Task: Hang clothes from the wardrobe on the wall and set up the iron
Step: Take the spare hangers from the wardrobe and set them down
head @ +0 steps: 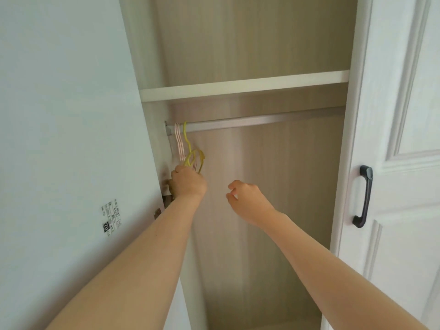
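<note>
Step in hand: fetching from wardrobe (273, 175). Only hangers show; no clothes or iron in view. Left hand (188, 183) curled round lower part of yellow hanger (190, 151), which hooks on rail (262, 121) at far left end, just beside pink hangers (179, 144). Right hand (247, 201) mid-air, fingers loosely curled, holding nothing.

Next move, prob.: lift hook up & off rail w/o dragging pink ones along; right hand is free to steady them.

In the way — wardrobe side wall close by left hand, shelf (238, 88) low over rail, so little headroom. Right door (404, 115) w/ dark handle (364, 196) — near, not blocking.
</note>
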`<state>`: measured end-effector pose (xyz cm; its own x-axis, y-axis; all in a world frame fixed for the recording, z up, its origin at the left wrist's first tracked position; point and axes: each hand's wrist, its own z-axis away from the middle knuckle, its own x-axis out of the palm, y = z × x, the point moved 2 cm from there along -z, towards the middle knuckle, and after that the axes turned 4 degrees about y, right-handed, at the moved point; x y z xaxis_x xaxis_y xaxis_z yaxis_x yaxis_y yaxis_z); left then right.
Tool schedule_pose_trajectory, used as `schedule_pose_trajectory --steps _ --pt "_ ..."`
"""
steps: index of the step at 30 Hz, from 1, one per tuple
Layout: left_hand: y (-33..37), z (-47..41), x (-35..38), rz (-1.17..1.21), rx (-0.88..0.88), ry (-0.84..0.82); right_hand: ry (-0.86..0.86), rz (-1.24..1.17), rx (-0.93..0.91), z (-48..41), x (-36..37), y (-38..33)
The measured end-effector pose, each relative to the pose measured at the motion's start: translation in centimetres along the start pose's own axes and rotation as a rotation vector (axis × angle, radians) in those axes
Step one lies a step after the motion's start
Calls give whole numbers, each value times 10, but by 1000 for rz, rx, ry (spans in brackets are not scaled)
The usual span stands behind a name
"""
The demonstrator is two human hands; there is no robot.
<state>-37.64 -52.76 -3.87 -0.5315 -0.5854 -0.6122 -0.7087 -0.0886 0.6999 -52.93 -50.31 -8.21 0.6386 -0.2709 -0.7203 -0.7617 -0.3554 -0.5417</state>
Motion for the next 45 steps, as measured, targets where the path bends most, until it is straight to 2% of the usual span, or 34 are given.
schedule_pose_trajectory --steps 5,10,11,15,24,31,36,45 --pt "-1 -14 2 186 -220 -11 -5 -115 43 -30 8 -13" --pt "-9 -22 0 682 -454 -6 -39 -332 133 -55 15 -32" --pt "-10 -24 3 649 -420 -24 -52 -359 142 -58 16 -36" --pt "-16 -21 10 739 -503 -126 -136 -405 182 -67 22 -49" --pt "-16 -20 11 793 -492 -167 -231 -557 252 -72 30 -51" --pt "-18 -24 15 841 -546 -167 -187 -548 267 -72 25 -39" --pt "-17 -24 16 973 -594 -204 -137 -483 298 -74 24 -34" --pt "-3 -18 9 1084 -596 -221 -14 -466 282 -68 6 -38"
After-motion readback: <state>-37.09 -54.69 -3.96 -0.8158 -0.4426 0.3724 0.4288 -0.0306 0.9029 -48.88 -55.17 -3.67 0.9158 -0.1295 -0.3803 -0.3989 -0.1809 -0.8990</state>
